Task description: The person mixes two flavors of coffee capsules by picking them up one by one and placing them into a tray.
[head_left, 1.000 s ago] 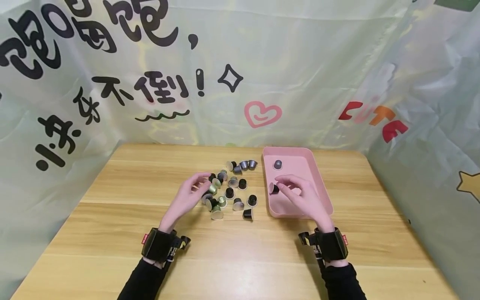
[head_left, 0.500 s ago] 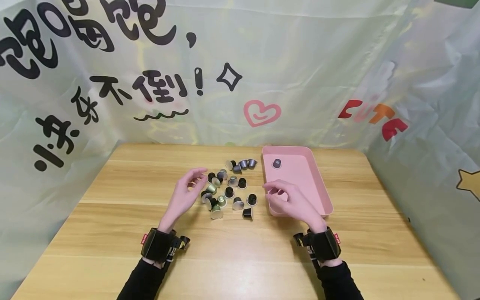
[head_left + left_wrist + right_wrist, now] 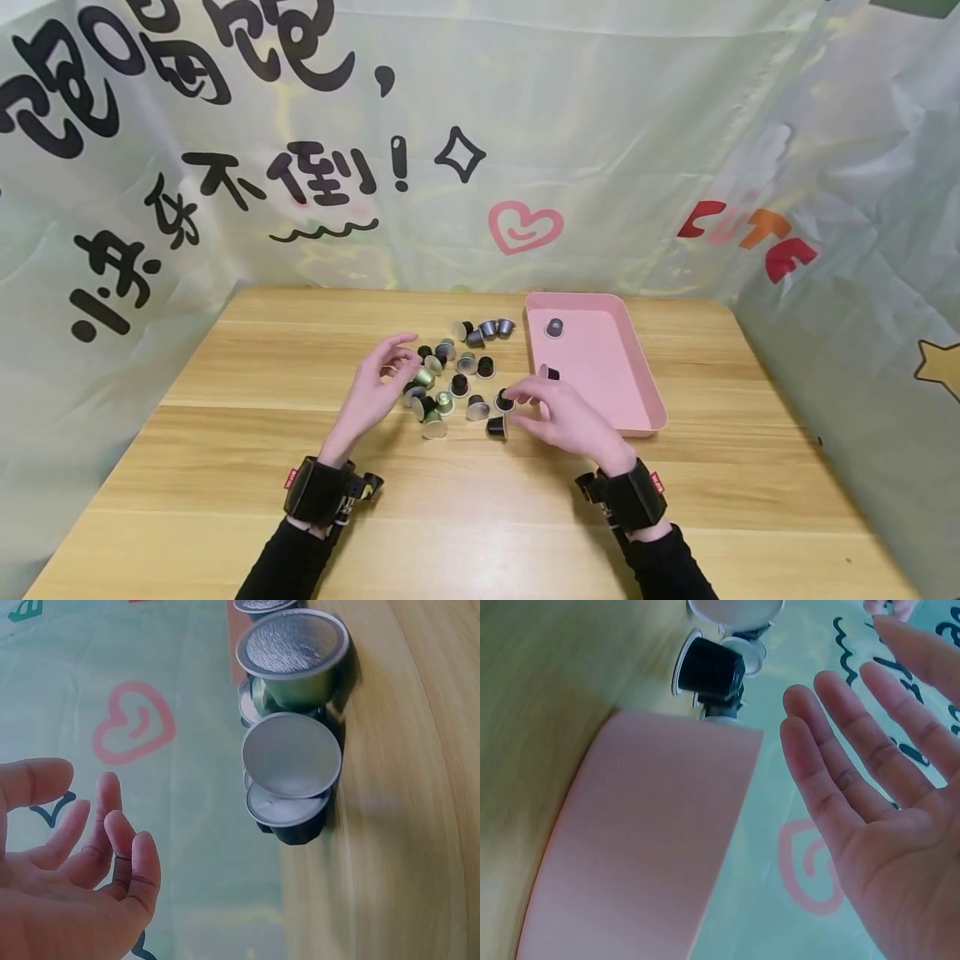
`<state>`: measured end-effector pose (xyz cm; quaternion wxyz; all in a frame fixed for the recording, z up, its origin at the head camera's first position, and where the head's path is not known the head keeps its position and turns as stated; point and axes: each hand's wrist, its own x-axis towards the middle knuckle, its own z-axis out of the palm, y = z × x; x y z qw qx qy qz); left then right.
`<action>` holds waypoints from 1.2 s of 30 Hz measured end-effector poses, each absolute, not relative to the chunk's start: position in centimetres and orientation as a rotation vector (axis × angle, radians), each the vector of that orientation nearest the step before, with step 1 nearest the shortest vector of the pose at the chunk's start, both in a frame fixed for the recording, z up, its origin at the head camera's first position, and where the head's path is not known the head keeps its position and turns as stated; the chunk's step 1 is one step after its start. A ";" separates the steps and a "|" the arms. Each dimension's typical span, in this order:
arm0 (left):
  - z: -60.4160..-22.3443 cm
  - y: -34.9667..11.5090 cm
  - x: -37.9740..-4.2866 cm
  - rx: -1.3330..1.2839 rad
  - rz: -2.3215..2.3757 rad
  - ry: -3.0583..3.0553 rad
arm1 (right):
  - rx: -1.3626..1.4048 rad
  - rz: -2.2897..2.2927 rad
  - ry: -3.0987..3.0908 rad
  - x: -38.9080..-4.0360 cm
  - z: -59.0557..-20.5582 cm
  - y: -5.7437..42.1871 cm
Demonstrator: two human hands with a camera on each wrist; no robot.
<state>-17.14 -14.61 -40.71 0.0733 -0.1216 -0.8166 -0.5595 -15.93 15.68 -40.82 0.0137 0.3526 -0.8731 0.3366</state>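
Coffee capsules in black, green and grey lie loosely grouped on the wooden table, some upright, some tipped over. My left hand (image 3: 372,381) hovers at the left side of the group, fingers loosely bent and holding nothing; a green capsule (image 3: 424,377) is nearest to it. Over the group's right edge, my right hand (image 3: 564,419) has its fingertips by an upright black capsule (image 3: 502,402); the right wrist view shows its fingers apart, nothing between them. The pink tray (image 3: 630,367) contains a grey-blue capsule (image 3: 554,327) and a black capsule (image 3: 552,373), the latter partly hidden behind the right hand.
Another black capsule (image 3: 497,427) lies on its side at the group's front. Several grey-blue capsules (image 3: 488,330) are bunched at the back, left of the tray. A printed cloth (image 3: 600,125) hangs behind the table (image 3: 480,517).
My right hand has let go of a black capsule, which now lies in the tray, and has moved left to the loose capsules. The left hand has hardly moved.
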 end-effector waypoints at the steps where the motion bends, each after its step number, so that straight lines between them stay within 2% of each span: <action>1: -40.7 -14.6 -17.1 -0.367 -1.689 -2.447 | 1.114 1.043 -2.725 -15.9 -40.9 15.5; 16: -40.8 -14.6 -17.3 -0.368 -1.713 -2.424 | 1.132 0.823 -2.823 -15.6 -41.3 14.0; 36: -40.6 -14.7 -17.1 -0.356 -1.694 -2.450 | 1.146 0.815 -2.919 -15.1 -41.9 13.4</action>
